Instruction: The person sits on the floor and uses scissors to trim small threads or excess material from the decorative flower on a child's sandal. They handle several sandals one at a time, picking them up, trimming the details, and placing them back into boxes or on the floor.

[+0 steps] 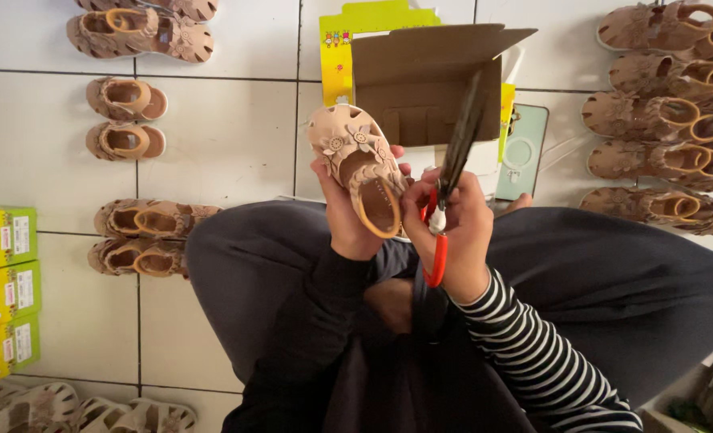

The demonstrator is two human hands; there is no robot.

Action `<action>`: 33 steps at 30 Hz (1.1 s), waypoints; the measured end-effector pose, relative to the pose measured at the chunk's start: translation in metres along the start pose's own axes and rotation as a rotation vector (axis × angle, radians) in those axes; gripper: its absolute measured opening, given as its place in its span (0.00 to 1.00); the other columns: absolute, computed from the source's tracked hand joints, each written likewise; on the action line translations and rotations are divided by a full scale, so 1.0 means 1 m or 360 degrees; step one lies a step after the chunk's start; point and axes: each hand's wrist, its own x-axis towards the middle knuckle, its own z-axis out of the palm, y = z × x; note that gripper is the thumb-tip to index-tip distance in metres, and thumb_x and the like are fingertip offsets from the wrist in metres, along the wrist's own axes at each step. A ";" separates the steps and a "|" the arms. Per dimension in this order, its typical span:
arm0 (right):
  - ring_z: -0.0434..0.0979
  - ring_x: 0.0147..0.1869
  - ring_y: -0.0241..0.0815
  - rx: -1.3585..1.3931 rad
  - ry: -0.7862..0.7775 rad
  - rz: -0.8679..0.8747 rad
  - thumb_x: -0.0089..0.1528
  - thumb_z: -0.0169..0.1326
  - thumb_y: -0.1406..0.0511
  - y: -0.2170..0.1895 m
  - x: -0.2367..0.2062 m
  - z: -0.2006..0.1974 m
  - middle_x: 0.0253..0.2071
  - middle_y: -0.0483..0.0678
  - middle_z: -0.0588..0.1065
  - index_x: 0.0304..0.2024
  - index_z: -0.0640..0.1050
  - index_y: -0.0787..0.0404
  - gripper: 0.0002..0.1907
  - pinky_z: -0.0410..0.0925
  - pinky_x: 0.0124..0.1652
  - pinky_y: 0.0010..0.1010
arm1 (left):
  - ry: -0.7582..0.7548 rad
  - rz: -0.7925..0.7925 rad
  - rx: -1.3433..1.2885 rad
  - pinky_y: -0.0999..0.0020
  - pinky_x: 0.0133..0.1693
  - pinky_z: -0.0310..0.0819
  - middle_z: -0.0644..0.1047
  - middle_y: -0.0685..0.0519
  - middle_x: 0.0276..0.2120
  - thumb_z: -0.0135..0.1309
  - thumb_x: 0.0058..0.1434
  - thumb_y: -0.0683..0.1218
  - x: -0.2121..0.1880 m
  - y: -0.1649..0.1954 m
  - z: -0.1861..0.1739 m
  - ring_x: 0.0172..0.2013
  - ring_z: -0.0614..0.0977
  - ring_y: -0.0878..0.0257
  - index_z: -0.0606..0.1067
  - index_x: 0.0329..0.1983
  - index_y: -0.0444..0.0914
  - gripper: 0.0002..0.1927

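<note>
My left hand (347,215) holds a small beige child's sandal (360,167) with flower cut-outs, toe pointing away, over my lap. Right beside it, my right hand (459,232) grips scissors (452,172) with red handles; the dark blades point up and away, close to the sandal's heel side. Both hands are above my crossed legs in dark grey trousers (613,273). My right sleeve is black-and-white striped, my left sleeve dark.
An open brown cardboard box (420,80) with yellow-green sides lies on the white tiled floor (228,136) ahead, a pale green phone (521,152) beside it. Pairs of beige sandals lie at left (125,120) and right (669,120). Yellow-green boxes (4,289) are stacked at far left.
</note>
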 end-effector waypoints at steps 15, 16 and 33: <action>0.77 0.50 0.35 0.0035 -0.0189 -0.0031 0.61 0.55 0.80 -0.011 0.007 -0.022 0.46 0.50 0.76 0.53 0.66 0.65 0.20 0.71 0.52 0.26 | -0.0006 0.0060 0.0011 0.53 0.50 0.78 0.77 0.43 0.53 0.27 0.68 0.78 0.003 0.013 -0.003 0.48 0.81 0.51 0.65 0.71 0.40 0.46; 0.77 0.51 0.36 0.0047 -0.0168 0.0006 0.60 0.57 0.80 -0.009 0.007 -0.020 0.48 0.50 0.76 0.53 0.66 0.65 0.21 0.72 0.51 0.27 | -0.0018 0.0069 0.0007 0.54 0.50 0.78 0.77 0.43 0.53 0.27 0.68 0.77 0.002 0.011 -0.003 0.48 0.81 0.51 0.65 0.71 0.40 0.46; 0.72 0.40 0.31 0.0244 -0.0136 0.0049 0.61 0.51 0.81 0.000 0.006 -0.017 0.37 0.46 0.72 0.52 0.64 0.65 0.20 0.67 0.42 0.20 | 0.0051 0.0131 0.0071 0.55 0.49 0.78 0.77 0.43 0.52 0.23 0.71 0.76 0.000 -0.001 0.003 0.48 0.81 0.52 0.67 0.67 0.36 0.45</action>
